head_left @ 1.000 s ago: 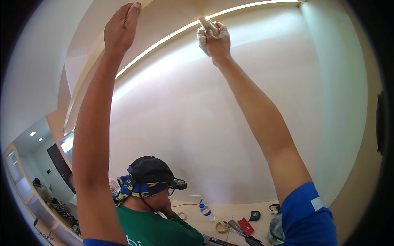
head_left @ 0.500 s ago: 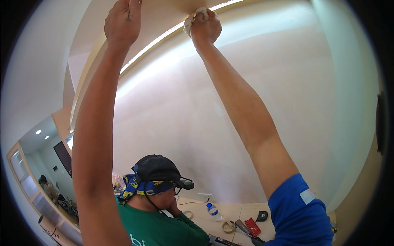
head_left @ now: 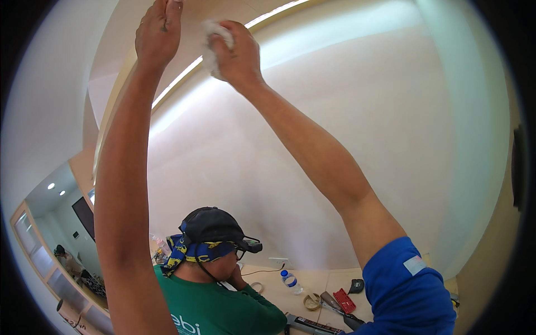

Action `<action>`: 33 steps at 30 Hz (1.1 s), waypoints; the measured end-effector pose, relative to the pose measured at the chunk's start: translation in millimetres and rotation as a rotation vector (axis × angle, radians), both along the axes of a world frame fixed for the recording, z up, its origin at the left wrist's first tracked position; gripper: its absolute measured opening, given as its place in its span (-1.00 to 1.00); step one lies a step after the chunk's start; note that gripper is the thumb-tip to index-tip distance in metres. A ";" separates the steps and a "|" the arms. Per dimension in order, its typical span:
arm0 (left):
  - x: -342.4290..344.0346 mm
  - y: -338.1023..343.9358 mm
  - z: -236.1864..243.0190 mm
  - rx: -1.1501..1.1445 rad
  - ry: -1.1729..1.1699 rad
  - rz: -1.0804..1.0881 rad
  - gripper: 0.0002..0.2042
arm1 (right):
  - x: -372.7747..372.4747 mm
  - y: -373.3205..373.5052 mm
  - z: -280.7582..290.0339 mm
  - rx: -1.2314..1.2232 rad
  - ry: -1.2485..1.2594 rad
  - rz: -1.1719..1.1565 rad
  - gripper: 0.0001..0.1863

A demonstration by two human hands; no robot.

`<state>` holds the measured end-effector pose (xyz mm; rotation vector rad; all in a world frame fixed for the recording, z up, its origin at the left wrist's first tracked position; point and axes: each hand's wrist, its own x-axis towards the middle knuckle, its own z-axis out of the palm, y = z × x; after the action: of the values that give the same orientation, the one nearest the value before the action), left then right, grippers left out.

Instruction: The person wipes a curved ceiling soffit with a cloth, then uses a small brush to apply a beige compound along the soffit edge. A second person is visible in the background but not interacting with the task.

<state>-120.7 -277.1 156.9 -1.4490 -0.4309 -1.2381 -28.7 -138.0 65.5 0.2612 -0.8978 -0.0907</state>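
Note:
My left hand (head_left: 158, 34) is raised to the pale panel overhead (head_left: 212, 11), its fingers curled together and partly cut off by the top edge; what they grip, if anything, is hidden. My right hand (head_left: 237, 53) is closed on a crumpled white cloth (head_left: 219, 32), slightly blurred, just below and beside the bright light strip (head_left: 273, 13) along the top of the pale wall (head_left: 296, 156).
Below me a co-worker in green (head_left: 218, 307) bends over a wooden top (head_left: 324, 279) holding a bottle (head_left: 291, 283), tape roll (head_left: 312, 301), red item (head_left: 344, 300), tape measure (head_left: 356, 286) and other tools. A mirror (head_left: 78, 223) stands at left; a cardboard tube (head_left: 72, 318) lies below it.
My right hand and cloth have swept leftward along the strip, then dropped lower and nearer my left hand. My left hand stays raised, shifting only slightly.

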 end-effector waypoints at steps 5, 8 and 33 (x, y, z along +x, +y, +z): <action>5.9 1.3 1.6 0.046 -0.008 -0.027 -0.46 | 40.1 31.7 6.9 -0.291 -0.022 0.598 -0.69; 2.8 4.2 -0.7 0.073 -0.024 -0.014 -0.45 | 55.7 -3.0 7.8 -0.339 -0.218 0.749 -0.70; 1.2 8.6 -0.9 0.060 -0.018 -0.005 -0.46 | 86.6 43.8 3.2 -0.506 -0.154 0.201 -0.65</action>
<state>-119.5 -268.5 155.9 -1.3897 -0.3990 -1.2586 57.8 -94.2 68.6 -0.1171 -1.0107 0.3441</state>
